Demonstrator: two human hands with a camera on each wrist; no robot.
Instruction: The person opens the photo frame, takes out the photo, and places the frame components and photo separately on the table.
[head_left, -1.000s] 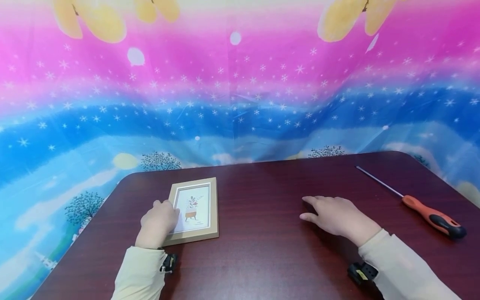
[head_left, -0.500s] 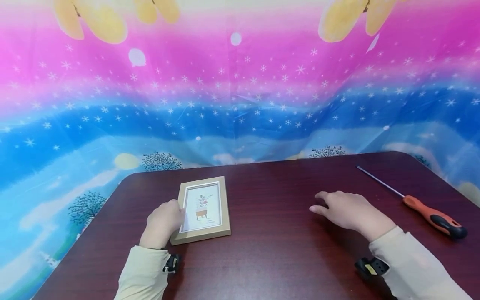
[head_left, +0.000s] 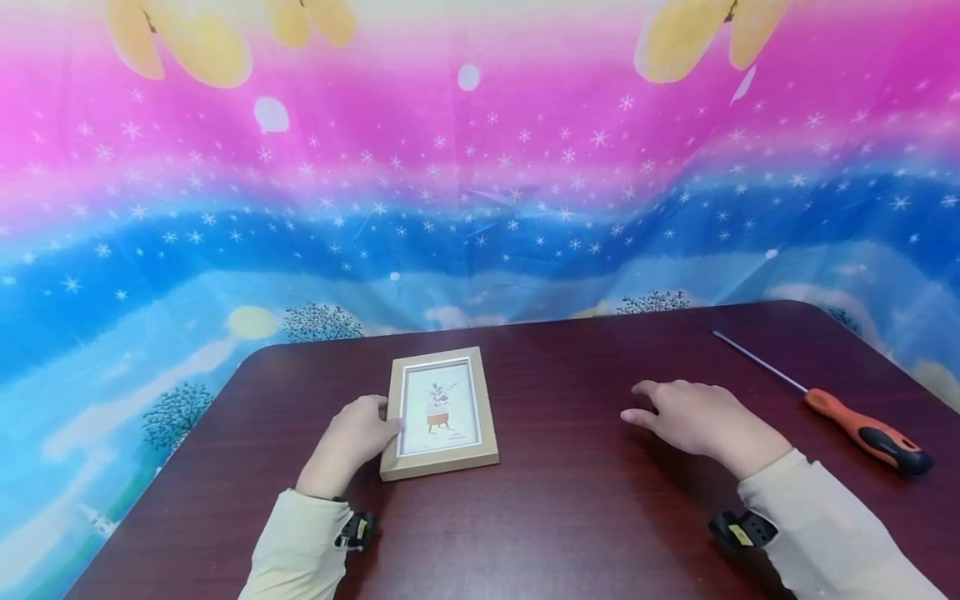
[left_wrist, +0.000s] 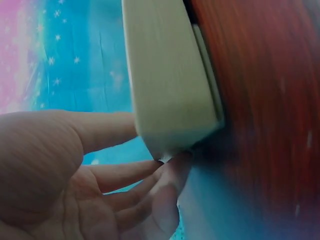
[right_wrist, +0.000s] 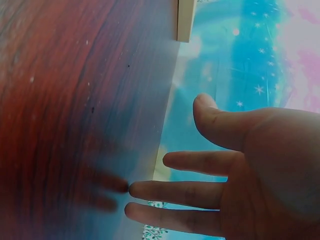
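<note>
A beige picture frame [head_left: 441, 408] with a potted-plant print lies face up on the dark red table, left of centre. My left hand [head_left: 356, 435] grips its left edge. In the left wrist view, the thumb [left_wrist: 107, 129] is at the front of the frame [left_wrist: 170, 70] while the other fingers curl towards its back near one corner. Well to the right of the frame, my right hand [head_left: 693, 421] hovers low over the table with nothing in it. Its fingers look extended and spread in the right wrist view, where the frame's end [right_wrist: 185, 21] shows at the top.
A screwdriver [head_left: 851, 427] with an orange and black handle lies at the table's right side, its shaft pointing to the back left. Behind the wood-grain table [head_left: 555, 525] hangs a pink and blue snowflake cloth [head_left: 465, 183]. Each wrist carries a small black camera [head_left: 358, 531].
My left hand has moved the picture frame to the right across the table. The right hand drew slightly right at first and then stayed about in place. The screwdriver has not moved.
</note>
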